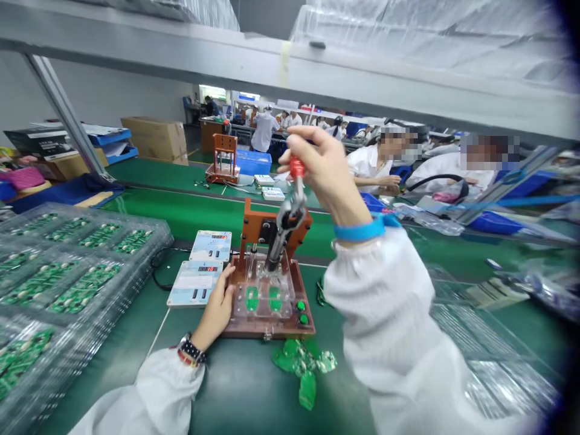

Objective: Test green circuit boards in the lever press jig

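Note:
My right hand [319, 160] is raised, its fingers closed around the red lever handle [297, 168] of a metal toggle clamp [290, 214]. The clamp sits on a brown test fixture [272, 329], whose clear plate [263, 290] lies over two green circuit boards [275, 298]. Against the fixture's left side rests my left hand [220, 311], fingers stretched along the edge. Two green buttons [301, 306] are at the fixture's right. Several green boards [301, 362] lie in a loose pile just in front of it.
Two white meter boxes [197, 284] with red digits stand left of the fixture. Stacked clear trays [102, 275] of circuit boards fill the left side. Clear trays [484, 344] also lie at right. A metal shelf beam [254, 60] crosses overhead. Co-workers [376, 160] sit beyond the bench.

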Action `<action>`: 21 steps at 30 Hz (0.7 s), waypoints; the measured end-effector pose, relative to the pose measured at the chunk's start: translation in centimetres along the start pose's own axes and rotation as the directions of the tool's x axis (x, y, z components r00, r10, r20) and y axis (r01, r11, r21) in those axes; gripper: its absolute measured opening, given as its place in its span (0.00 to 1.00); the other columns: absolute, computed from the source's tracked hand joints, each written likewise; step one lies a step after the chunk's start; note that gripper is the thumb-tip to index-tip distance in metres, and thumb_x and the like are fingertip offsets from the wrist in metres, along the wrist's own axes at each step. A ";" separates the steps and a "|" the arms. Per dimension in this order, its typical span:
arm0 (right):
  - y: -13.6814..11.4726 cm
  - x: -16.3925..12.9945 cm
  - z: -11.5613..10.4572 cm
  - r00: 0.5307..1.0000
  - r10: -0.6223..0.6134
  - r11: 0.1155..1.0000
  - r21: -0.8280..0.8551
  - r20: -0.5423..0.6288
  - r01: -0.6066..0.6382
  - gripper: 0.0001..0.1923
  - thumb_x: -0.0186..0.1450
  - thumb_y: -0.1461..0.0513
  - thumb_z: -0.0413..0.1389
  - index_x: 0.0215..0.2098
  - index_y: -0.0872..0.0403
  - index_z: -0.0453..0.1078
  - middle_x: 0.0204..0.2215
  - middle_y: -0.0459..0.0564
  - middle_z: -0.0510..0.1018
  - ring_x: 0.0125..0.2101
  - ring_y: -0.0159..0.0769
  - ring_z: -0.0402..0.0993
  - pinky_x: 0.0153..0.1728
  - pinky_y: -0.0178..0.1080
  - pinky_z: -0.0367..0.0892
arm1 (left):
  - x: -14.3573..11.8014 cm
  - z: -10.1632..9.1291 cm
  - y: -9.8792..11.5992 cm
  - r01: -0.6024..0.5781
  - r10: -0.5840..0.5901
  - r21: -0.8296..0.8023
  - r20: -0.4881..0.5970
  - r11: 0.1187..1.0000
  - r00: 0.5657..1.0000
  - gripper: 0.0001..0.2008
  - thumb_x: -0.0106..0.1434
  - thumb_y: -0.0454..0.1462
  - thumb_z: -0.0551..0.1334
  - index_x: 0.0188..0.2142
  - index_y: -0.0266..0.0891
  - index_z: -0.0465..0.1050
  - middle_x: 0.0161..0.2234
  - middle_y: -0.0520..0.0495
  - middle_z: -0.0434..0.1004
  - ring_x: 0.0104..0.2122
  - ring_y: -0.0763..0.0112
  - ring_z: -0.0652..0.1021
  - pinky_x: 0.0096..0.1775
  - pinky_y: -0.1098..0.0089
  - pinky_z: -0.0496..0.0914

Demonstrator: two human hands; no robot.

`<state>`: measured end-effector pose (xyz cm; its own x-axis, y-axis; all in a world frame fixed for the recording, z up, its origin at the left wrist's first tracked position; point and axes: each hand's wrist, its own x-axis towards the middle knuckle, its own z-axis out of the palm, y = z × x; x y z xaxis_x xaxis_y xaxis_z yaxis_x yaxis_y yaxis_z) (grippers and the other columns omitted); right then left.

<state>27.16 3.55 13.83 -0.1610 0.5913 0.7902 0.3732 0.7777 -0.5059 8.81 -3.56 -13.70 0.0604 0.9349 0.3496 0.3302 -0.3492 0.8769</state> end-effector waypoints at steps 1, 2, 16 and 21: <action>1.3 0.7 -0.5 0.998 0.045 0.999 -0.006 0.033 -0.045 0.17 0.65 0.51 0.52 0.35 0.57 0.69 0.24 0.44 0.71 0.28 0.29 0.71 0.34 0.36 0.70 | 0.1 -0.2 0.3 -0.020 0.020 0.020 -0.002 1.000 1.000 0.20 0.67 0.35 0.47 0.57 0.37 0.58 0.59 0.36 0.61 0.60 0.60 0.62 0.60 0.52 0.55; 2.5 0.6 -1.1 0.997 0.069 0.998 -0.015 0.032 -0.069 0.16 0.64 0.52 0.54 0.33 0.57 0.70 0.25 0.45 0.72 0.29 0.30 0.72 0.35 0.37 0.70 | 0.0 -0.4 0.8 -0.052 0.053 0.053 -0.018 0.997 0.998 0.20 0.66 0.33 0.47 0.57 0.36 0.59 0.58 0.36 0.62 0.60 0.59 0.63 0.60 0.52 0.57; 2.3 -24.4 0.4 0.913 0.233 0.953 -0.266 0.335 -0.146 0.12 0.65 0.60 0.55 0.47 0.53 0.70 0.49 0.54 0.73 0.51 0.40 0.68 0.50 0.47 0.65 | -12.8 4.6 6.9 -0.593 0.329 0.362 0.573 0.720 0.750 0.23 0.65 0.28 0.51 0.60 0.34 0.58 0.60 0.39 0.63 0.60 0.57 0.63 0.55 0.56 0.64; 3.2 -23.4 0.9 0.803 0.249 0.948 -0.305 0.541 -0.089 0.15 0.63 0.58 0.57 0.48 0.54 0.72 0.52 0.56 0.70 0.55 0.43 0.63 0.55 0.50 0.60 | -13.1 3.9 5.1 -0.613 0.238 0.386 0.679 0.690 0.695 0.25 0.66 0.32 0.52 0.62 0.37 0.54 0.64 0.42 0.56 0.63 0.60 0.57 0.60 0.55 0.57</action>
<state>31.32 -7.62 -6.57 -0.5306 0.7844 0.3213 0.6467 0.6197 -0.4448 13.34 -17.37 -15.05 0.7597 0.6090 0.2278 0.5541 -0.7897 0.2633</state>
